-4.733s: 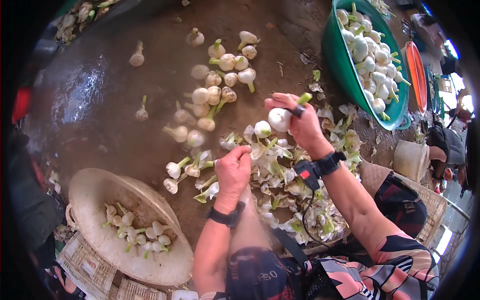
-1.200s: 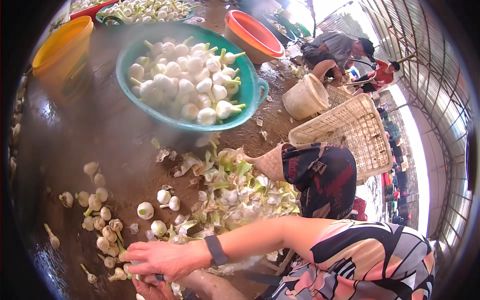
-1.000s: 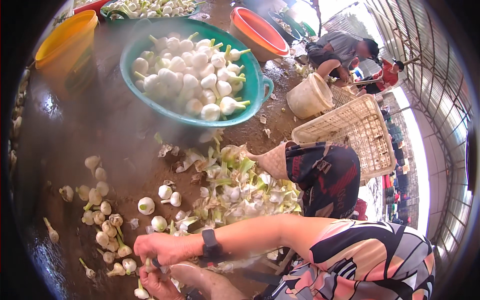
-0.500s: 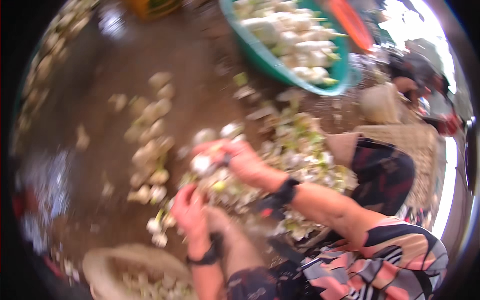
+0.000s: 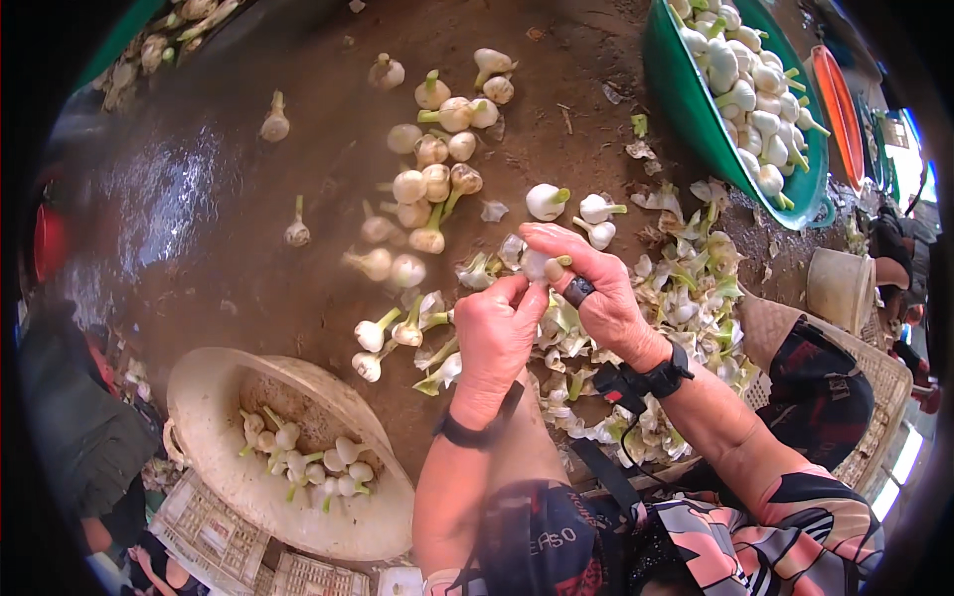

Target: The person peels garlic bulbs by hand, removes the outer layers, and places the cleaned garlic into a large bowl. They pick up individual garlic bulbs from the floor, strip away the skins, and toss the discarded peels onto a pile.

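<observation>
A white garlic bulb (image 5: pixel 535 263) with a short cut stem is held between my hands, above the floor. The fingers of my right hand (image 5: pixel 606 298) wrap round it, with a dark band on one finger. My left hand (image 5: pixel 495 338) is closed, its thumb and fingertips pinching at the bulb's near side, where a bit of skin seems to lie. Just beyond my hands, a few clean white bulbs (image 5: pixel 547 202) rest on the floor. A loose row of unpeeled bulbs (image 5: pixel 434 182) lies to the left, and several stemmed bulbs (image 5: pixel 369 336) sit beside my left hand.
Peeled skins (image 5: pixel 686 288) are heaped right of my hands. A green tub (image 5: pixel 686 109) full of white bulbs stands at the far right, near an orange basin (image 5: pixel 837 114). At the near left is a beige tub (image 5: pixel 383 467) holding some bulbs, by plastic crates (image 5: pixel 214 526).
My view has shifted, so the floor and tubs appear in different places. My left hand, apart from the bulb before, is now up against it. The right hand still holds a bulb.
</observation>
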`<control>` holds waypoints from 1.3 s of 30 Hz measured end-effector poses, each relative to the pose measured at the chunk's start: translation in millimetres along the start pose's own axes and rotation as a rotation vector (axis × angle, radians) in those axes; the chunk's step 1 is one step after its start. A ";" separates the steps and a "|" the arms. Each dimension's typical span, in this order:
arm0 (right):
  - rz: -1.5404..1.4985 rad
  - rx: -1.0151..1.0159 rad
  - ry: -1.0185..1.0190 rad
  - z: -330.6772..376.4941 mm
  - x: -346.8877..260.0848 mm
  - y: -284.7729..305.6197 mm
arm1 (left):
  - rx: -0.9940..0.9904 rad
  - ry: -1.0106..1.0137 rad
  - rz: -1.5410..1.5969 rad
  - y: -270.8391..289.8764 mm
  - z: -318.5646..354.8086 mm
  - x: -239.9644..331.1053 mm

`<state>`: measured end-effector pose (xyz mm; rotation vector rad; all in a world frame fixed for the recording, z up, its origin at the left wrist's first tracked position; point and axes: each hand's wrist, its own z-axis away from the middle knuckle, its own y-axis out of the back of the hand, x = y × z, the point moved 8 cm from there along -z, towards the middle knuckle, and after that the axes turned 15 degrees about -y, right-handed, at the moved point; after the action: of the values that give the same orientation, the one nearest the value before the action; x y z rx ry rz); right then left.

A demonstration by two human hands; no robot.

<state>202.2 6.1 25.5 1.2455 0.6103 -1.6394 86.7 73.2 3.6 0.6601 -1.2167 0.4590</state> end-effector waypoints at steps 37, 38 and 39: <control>-0.994 -0.309 -0.414 -6.7 35.5 6.5 | 0.180 -0.063 -0.043 12.0 13.3 -46.9; -1.043 -0.238 -0.433 -9.5 39.7 9.4 | 0.137 -0.098 -0.204 18.1 18.1 -57.0; -1.153 -0.299 -0.413 -15.5 42.1 9.5 | 0.096 -0.140 -0.358 20.0 21.2 -65.1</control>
<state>216.5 -1.3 -17.4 0.2336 1.3793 -2.4880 39.7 74.8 -50.0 0.9844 -1.1804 0.1733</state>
